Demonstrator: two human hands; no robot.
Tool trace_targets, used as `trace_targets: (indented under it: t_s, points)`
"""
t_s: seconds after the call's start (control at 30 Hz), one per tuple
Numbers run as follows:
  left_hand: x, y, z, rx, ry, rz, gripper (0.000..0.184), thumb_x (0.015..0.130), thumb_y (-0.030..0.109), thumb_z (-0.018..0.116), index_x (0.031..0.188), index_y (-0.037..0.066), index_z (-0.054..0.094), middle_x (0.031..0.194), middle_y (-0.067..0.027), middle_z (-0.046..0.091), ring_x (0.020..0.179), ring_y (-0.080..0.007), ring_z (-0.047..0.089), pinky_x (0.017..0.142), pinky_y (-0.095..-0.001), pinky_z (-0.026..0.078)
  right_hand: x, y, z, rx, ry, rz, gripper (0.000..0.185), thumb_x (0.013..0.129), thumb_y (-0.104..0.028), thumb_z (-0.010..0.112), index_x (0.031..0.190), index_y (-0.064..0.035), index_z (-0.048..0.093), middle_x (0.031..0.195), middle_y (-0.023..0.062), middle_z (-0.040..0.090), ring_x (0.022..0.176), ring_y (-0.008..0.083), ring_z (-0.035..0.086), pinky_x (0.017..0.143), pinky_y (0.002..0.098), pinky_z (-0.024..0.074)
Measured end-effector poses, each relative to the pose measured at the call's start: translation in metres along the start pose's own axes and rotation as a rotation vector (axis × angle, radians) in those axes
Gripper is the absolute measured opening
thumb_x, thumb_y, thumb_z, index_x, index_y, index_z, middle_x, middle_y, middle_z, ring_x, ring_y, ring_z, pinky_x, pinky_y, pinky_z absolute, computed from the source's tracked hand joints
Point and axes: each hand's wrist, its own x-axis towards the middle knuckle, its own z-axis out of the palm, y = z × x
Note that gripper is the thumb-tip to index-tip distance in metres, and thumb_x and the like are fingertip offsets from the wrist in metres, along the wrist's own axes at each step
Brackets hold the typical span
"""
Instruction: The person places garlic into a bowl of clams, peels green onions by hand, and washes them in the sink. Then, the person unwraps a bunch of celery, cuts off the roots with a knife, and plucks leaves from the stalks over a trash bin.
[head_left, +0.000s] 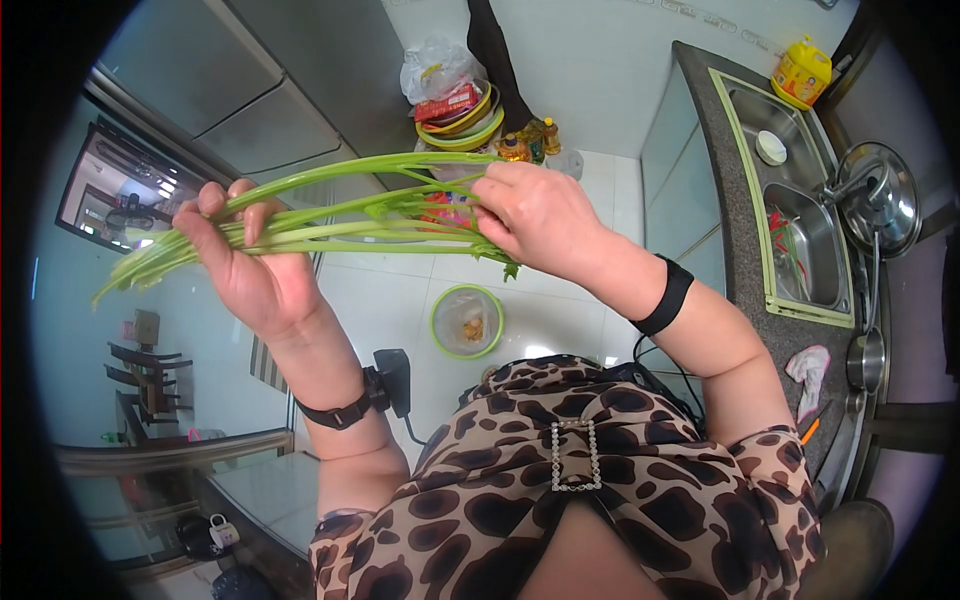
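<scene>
A bunch of long green celery stalks (350, 213) is held up crosswise between my two hands. My left hand (250, 255) is closed round the pale end, its fingers curled over the stalks and some butts sticking out past it to the left. At the other end, my right hand (530, 210) grips the stalks near the leafy tops, where a few small leaves hang below the fingers. Below the celery, on the floor, stands a green-rimmed bin (436, 325) with a clear liner and some brownish scraps inside.
On the right, a dark counter (715, 150) carries a double sink (765, 195) with a white bowl (770, 148) and red and green vegetables. A lidded pan (878, 200), a cloth (808, 378) and a yellow jug (802, 75) are there too. Stacked basins (460, 130) and bottles stand by the wall.
</scene>
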Motion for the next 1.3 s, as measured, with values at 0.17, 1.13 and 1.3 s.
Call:
trace_targets:
  t_s: [0.17, 1.13, 1.3]
  points:
    - [0.001, 0.0, -0.007, 0.03, 0.027, 0.02, 0.018, 0.092, 0.027, 0.05, 0.091, 0.009, 0.054, 0.086, -0.0042, 0.051, 0.085, -0.0203, 0.049, 0.058, -0.0215, 0.045, 0.001, 0.005, 0.006, 0.324, 0.137, 0.255, 0.005, 0.073, -0.009, 0.059, 0.074, -0.0043, 0.057, 0.069, 0.0093, 0.056, 0.062, 0.0269, 0.057, 0.055, 0.0376, 0.0453]
    - [0.03, 0.032, -0.087, 0.051, 0.693, 0.171, 0.03, 0.092, 0.034, 0.049, 0.091, 0.004, 0.046, 0.081, -0.0054, 0.044, 0.062, -0.0169, 0.041, 0.058, -0.0266, 0.041, -0.018, -0.016, 0.021, 0.492, 0.101, 0.327, 0.014, 0.082, -0.012, 0.059, 0.094, -0.0089, 0.063, 0.081, 0.0057, 0.062, 0.073, 0.021, 0.059, 0.065, 0.0296, 0.048]
    - [0.024, 0.023, -0.081, 0.043, 0.665, 0.155, 0.028, 0.092, 0.033, 0.05, 0.096, 0.006, 0.045, 0.086, -0.007, 0.045, 0.064, -0.0185, 0.042, 0.059, -0.0277, 0.043, -0.006, -0.006, 0.026, 0.045, 0.168, 0.229, 0.018, 0.079, -0.015, 0.063, 0.096, -0.0112, 0.062, 0.08, 0.0045, 0.061, 0.072, 0.0225, 0.06, 0.059, 0.0333, 0.048]
